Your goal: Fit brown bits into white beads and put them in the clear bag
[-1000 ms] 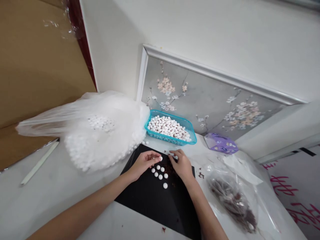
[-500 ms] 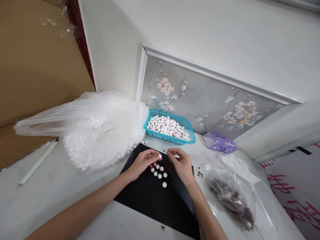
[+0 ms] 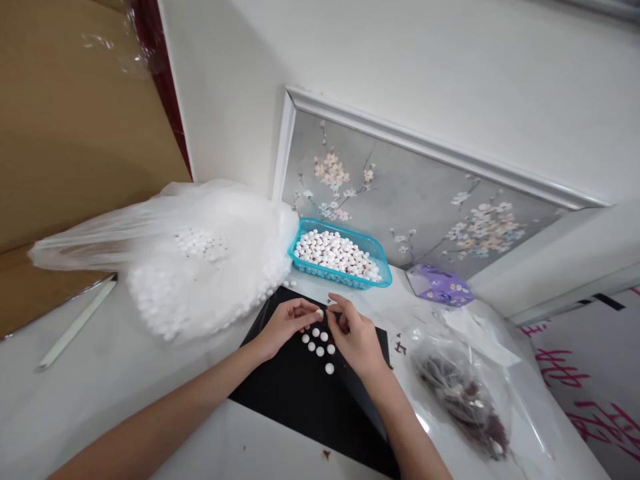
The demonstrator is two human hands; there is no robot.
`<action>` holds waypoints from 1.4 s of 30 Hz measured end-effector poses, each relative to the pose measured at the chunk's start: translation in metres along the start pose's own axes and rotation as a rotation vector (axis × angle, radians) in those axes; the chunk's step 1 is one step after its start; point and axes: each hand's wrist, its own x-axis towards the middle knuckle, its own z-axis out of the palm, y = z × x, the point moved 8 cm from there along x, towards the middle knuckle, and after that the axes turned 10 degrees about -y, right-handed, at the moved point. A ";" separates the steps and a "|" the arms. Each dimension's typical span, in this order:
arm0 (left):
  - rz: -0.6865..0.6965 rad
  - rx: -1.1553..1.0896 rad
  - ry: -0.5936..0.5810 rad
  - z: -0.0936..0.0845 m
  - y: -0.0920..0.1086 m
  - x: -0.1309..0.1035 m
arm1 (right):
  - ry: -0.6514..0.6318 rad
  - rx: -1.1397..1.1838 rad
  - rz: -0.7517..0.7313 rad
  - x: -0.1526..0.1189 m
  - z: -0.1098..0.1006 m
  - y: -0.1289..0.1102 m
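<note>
Pinch-grip, left hand [image 3: 283, 326]: part-hidden ball [image 3: 320, 313]

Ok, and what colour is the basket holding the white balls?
The basket is see-through turquoise blue, showing best in the head view.

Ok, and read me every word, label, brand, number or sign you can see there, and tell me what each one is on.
Pink-red handwritten characters, apparently Chinese, on the pale panel at the right edge: tilted and cut off, not surely readable.
Purple packet: patterned; any lettering is too small to read.
I can make out no other text.
</note>
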 end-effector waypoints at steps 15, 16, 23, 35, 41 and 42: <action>0.018 -0.016 0.020 -0.002 0.000 0.000 | -0.056 -0.021 -0.049 0.000 0.007 -0.008; 0.018 -0.018 0.024 -0.002 0.000 0.000 | -0.063 -0.005 -0.046 0.000 0.008 -0.008; 0.021 -0.032 0.020 -0.002 0.004 -0.001 | -0.082 0.067 0.012 -0.003 0.013 -0.002; 0.025 -0.025 0.019 -0.004 0.001 0.001 | -0.079 -0.047 -0.075 -0.004 0.021 -0.012; 0.045 -0.036 0.119 -0.009 0.004 -0.002 | -0.110 0.070 -0.016 0.007 0.021 -0.008; 0.056 -0.037 0.176 -0.014 0.005 -0.004 | -0.129 0.094 -0.017 0.014 0.023 -0.008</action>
